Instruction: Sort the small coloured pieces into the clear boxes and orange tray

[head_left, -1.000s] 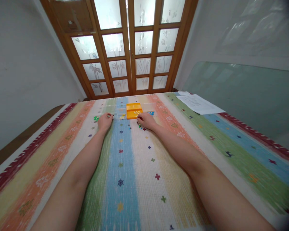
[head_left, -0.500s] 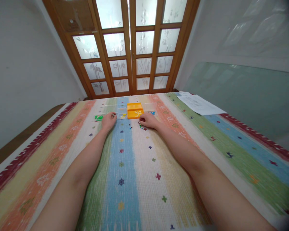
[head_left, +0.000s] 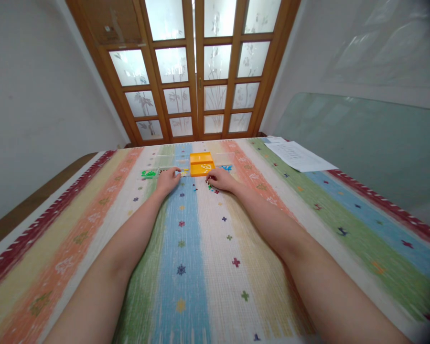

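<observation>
My left hand (head_left: 168, 180) is at a clear box with small yellow pieces (head_left: 185, 172), its fingers curled together; whatever they hold is too small to make out. My right hand (head_left: 221, 179) rests at the near right corner of an open yellow case (head_left: 202, 157) with small pale pieces in its near half. Its fingers are bent and closed over a small pile of mixed coloured pieces (head_left: 210, 187) on the cloth, and their tips are partly hidden. A few loose pieces (head_left: 195, 190) lie between the hands.
Green pieces (head_left: 148, 174) fill a clear box left of my left hand, with dark pieces (head_left: 162, 171) beside them. Blue pieces (head_left: 226, 168) lie in a clear box behind my right hand. Paper sheets (head_left: 299, 155) lie at the far right of the striped tablecloth (head_left: 218, 296).
My left hand has moved right, from the dark pieces towards the yellow ones, uncovering the dark pieces. My right hand has stayed almost in place.
</observation>
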The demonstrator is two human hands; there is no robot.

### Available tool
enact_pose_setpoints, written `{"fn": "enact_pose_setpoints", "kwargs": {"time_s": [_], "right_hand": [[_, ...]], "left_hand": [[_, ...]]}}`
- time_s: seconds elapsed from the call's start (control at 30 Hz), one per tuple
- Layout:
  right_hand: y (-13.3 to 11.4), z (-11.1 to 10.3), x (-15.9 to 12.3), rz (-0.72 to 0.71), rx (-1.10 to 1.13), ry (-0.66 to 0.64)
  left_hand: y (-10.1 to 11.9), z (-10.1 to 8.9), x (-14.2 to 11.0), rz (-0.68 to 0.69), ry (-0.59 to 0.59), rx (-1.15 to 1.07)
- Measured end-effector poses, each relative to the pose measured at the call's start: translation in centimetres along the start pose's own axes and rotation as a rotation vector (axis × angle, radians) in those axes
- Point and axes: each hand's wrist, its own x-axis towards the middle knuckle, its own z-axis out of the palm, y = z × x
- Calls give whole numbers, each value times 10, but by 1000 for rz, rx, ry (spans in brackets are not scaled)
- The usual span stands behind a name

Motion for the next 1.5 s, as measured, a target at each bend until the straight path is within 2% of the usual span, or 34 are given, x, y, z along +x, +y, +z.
{"fn": "enact_pose_setpoints", "kwargs": {"time_s": [0.63, 0.87, 1.1, 1.3, 1.5], "right_hand": [[1, 3, 4, 12, 48, -1], [-2, 3, 1, 53, 120, 160], [1, 10, 5, 171, 496, 411], [7, 13, 10, 268, 571, 499], [11, 15, 13, 312, 593, 543]], "left_hand": [[-5, 8, 1, 85, -10, -36], [-2, 9, -1, 175, -55, -60], [5, 7, -4, 301, -160, -92], [19, 7, -10, 388, -252, -104], [26, 7, -14, 421, -268, -80]]}}
